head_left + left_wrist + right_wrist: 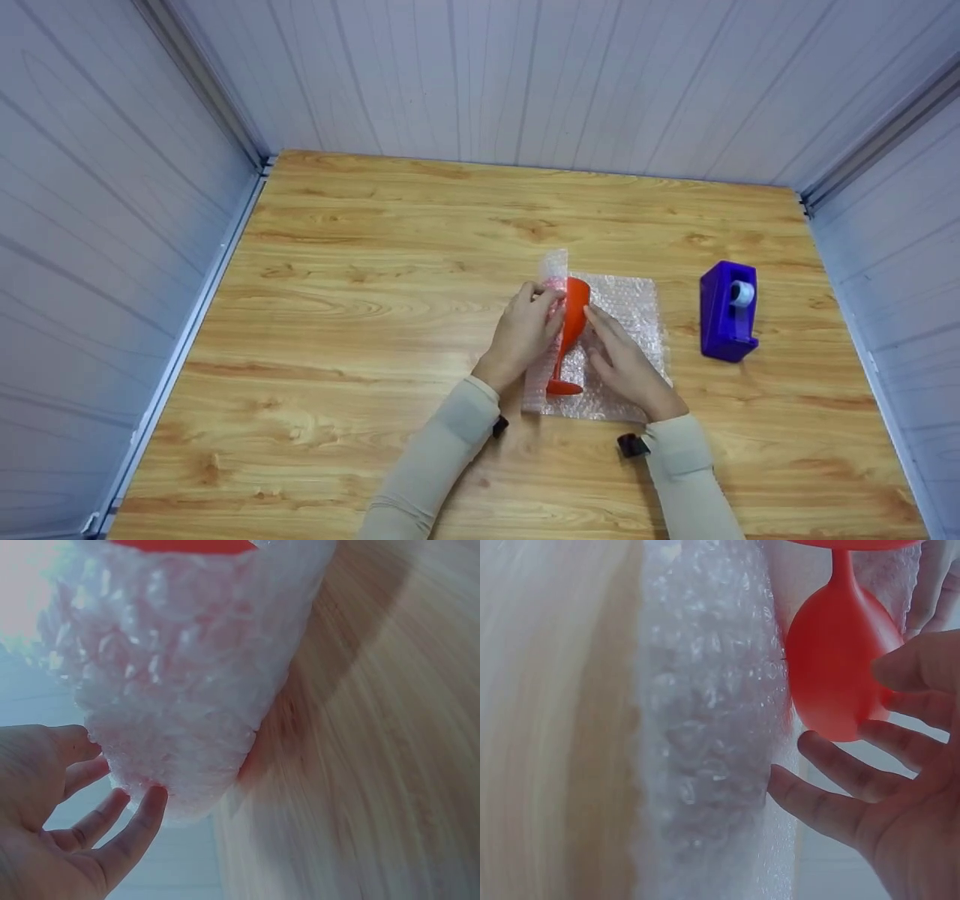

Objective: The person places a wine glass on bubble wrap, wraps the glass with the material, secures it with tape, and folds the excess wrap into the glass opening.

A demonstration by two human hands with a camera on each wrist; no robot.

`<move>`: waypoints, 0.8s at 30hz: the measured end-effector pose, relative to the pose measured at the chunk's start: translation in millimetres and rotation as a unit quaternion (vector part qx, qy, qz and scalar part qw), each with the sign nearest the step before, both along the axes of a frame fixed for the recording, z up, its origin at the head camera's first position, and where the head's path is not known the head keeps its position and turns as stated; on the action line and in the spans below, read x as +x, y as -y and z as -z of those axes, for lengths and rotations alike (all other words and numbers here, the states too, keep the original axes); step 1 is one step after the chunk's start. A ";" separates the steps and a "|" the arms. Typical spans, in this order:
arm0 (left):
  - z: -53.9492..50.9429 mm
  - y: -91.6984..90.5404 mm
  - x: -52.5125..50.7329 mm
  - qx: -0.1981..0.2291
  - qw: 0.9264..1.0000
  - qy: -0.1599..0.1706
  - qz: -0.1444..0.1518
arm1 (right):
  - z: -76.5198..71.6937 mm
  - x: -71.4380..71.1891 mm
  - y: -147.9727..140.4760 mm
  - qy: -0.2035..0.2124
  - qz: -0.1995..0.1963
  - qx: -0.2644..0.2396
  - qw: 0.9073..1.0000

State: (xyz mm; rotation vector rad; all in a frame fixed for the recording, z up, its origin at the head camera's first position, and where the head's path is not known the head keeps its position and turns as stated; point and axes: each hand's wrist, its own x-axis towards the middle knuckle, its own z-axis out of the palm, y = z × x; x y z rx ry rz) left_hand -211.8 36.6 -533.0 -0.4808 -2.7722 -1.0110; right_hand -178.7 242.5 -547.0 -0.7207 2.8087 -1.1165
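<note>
An orange-red goblet (574,311) lies on its side on a sheet of bubble wrap (626,300), its bowl away from me and its round foot towards me. My left hand (523,330) holds the sheet's raised left edge against the goblet, fingers bent at that edge. In the left wrist view, bubble wrap (172,690) hides most of the goblet. My right hand (626,364) touches the right side of the bowl with fairly straight fingers. The right wrist view shows the goblet (836,667) beside the spread fingers of the right hand (915,817).
A blue-purple tape dispenser (727,311) with a roll of tape (742,293) stands on the wooden table (360,300), to the right of the bubble wrap. Pale panel walls (487,82) enclose the table at the back and both sides.
</note>
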 end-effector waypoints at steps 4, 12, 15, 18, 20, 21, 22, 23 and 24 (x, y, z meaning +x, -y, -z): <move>-0.4 -3.3 0.8 -0.017 1.000 -0.005 -0.003 | -0.1 -0.6 -1.6 0.012 -0.004 -0.025 1.000; -1.8 -10.6 2.5 -0.043 0.999 -0.033 -0.004 | 0.5 -1.2 -0.9 -0.036 -0.020 -0.014 0.999; -2.4 -12.4 3.3 -0.051 0.998 -0.031 -0.007 | 0.8 -1.9 -0.4 -0.047 -0.015 -0.010 0.999; -2.2 -14.5 4.3 -0.056 0.998 -0.030 -0.011 | 1.2 -2.8 0.2 -0.047 -0.008 -0.004 0.999; -1.9 -15.7 5.1 -0.057 0.998 -0.030 -0.012 | 0.8 -3.1 0.6 -0.040 -0.002 0.000 0.999; -1.5 -16.3 5.4 -0.058 0.998 -0.031 -0.011 | 0.7 -3.2 0.8 -0.037 0.001 0.002 0.999; -1.3 -16.7 5.7 -0.058 0.998 -0.033 -0.009 | 0.7 -3.3 0.9 -0.032 0.003 0.005 0.999; -1.1 -16.9 6.0 -0.057 0.998 -0.034 -0.006 | 0.3 -3.4 1.0 -0.026 0.005 0.006 1.000; -0.9 -16.8 6.1 -0.056 0.998 -0.036 -0.003 | 0.0 -3.5 1.0 -0.020 0.007 0.006 1.000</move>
